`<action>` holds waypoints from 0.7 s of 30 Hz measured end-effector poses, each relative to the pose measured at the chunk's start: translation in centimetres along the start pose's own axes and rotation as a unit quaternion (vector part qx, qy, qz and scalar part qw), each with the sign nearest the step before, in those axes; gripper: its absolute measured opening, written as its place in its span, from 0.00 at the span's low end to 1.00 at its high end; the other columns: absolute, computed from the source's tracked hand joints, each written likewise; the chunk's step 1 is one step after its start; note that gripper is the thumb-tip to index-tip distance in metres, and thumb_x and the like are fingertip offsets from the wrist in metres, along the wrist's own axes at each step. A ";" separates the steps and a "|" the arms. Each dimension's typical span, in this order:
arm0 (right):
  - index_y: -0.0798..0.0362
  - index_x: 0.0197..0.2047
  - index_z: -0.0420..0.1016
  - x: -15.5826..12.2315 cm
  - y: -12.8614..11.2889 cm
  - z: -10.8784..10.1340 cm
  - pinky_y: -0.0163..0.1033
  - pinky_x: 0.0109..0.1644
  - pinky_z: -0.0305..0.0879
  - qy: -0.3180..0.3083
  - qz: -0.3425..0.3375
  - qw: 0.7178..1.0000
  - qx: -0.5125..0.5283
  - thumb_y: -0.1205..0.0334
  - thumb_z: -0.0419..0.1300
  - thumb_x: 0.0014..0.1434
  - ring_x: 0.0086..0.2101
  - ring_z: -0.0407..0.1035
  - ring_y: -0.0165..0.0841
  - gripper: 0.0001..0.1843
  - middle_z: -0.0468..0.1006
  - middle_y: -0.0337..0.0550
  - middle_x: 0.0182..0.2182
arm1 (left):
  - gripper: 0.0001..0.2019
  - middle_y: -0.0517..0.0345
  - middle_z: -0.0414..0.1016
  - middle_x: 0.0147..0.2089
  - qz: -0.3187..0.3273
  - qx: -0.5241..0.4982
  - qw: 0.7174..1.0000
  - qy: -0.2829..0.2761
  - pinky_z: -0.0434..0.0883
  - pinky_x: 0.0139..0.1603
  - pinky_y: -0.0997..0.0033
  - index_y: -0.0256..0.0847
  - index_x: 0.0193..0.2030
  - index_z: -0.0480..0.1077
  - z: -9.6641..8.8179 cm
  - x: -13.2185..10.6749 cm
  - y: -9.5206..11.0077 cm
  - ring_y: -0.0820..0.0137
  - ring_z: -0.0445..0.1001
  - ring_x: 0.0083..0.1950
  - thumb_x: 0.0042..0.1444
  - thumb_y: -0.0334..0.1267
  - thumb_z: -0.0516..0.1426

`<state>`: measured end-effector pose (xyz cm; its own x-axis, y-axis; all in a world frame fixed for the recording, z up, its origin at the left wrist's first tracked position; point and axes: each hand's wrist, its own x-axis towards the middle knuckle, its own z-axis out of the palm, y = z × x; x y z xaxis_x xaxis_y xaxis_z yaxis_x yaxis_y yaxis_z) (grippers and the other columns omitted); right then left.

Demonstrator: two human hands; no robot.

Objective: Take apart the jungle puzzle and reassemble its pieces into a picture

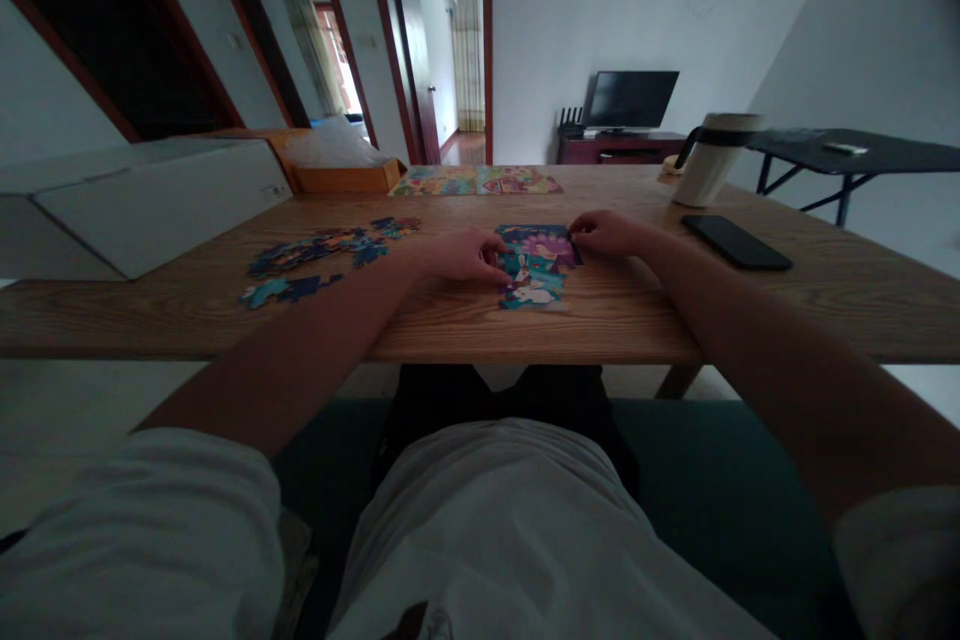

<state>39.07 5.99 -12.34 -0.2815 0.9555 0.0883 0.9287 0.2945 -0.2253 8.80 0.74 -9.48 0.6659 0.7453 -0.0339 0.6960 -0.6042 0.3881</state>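
A partly joined jigsaw puzzle [534,270] lies flat on the wooden table in front of me, with a white rabbit, teal areas and a purple patch. My left hand [466,256] rests at its left edge, thumb and fingers apart and curved, touching the border. At the upper right edge, my right hand [606,232] has its fingertips pinched together on a dark puzzle piece [576,250], which sits against the purple part; the fingers cover some of it. Loose puzzle pieces [315,248] form a pile to the left, with several more teal and blue ones nearer me.
Two colourful picture sheets [480,182] lie at the table's far edge. A white box [150,205] and an orange tray [349,178] holding a plastic bag stand at the left. On the right are a black phone [735,242] and a pale tumbler [712,165].
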 end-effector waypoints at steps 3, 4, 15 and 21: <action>0.55 0.55 0.80 0.2 0.3 0.1 0.39 0.55 0.69 0.000 -0.002 1.000 0.006 0.60 0.59 0.66 0.49 0.75 0.39 0.17 0.82 0.50 0.52 | 0.24 0.55 0.79 0.38 -0.001 0.023 0.999 -0.023 0.64 0.41 0.70 0.39 0.46 0.78 -0.9 -0.5 -0.4 0.67 0.74 0.39 0.52 0.57 0.61; 0.54 0.54 0.81 0.3 0.5 0.1 0.39 0.55 0.69 0.000 -0.004 1.000 0.008 0.60 0.59 0.66 0.48 0.76 0.39 0.17 0.82 0.49 0.51 | 0.23 0.56 0.79 0.37 -0.006 0.027 0.999 -0.035 0.64 0.41 0.70 0.39 0.43 0.78 -1.3 -0.8 -0.5 0.67 0.74 0.39 0.53 0.57 0.60; 0.55 0.56 0.81 0.4 0.9 0.0 0.40 0.56 0.68 -0.016 0.001 0.999 0.038 0.60 0.60 0.65 0.49 0.75 0.41 0.18 0.82 0.50 0.52 | 0.17 0.55 0.79 0.35 -0.056 -0.032 0.987 -0.148 0.67 0.43 0.69 0.40 0.36 0.77 -2.9 -2.2 -0.2 0.67 0.74 0.38 0.55 0.52 0.57; 0.52 0.55 0.81 0.3 1.0 -0.2 0.39 0.57 0.68 -0.021 0.008 0.999 0.045 0.58 0.62 0.64 0.49 0.75 0.40 0.17 0.82 0.47 0.52 | 0.15 0.54 0.79 0.36 -0.156 0.091 0.983 -0.032 0.67 0.39 0.71 0.39 0.36 0.78 -6.5 -3.4 -4.9 0.66 0.74 0.37 0.54 0.47 0.55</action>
<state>39.94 6.51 -12.31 -0.2780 0.9596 0.0428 0.9088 0.2772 -0.3119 1.39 2.94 -5.28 0.4234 0.8869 -0.1849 0.9018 -0.3932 0.1792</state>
